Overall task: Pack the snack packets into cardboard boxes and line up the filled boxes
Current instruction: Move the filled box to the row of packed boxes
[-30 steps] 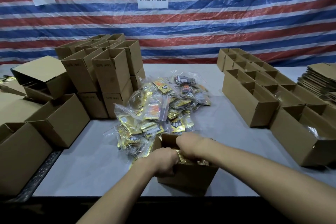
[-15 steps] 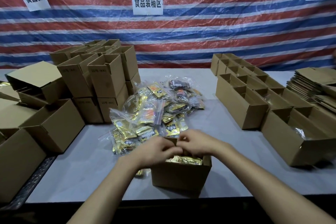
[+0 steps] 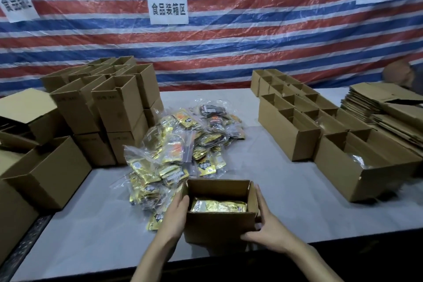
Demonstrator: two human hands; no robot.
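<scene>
While you press both hands flat against the box [image 3: 220, 217] at the lower centre of the frame, the left hand [image 3: 175, 216] on its left wall and the right hand [image 3: 267, 229] on its right wall with straight fingers, it stands on the tabletop [image 3: 274, 167] with gold packets [image 3: 218, 205] inside. I judge it is ready to join the row of boxes [image 3: 290, 130] at the right. The pile of packets [image 3: 183, 151] in the middle and the empty boxes [image 3: 114, 103] at the upper left remain.

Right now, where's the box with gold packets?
Head view, bottom centre: the box sits between the left hand and right hand, just nearer than the snack pile.
</scene>
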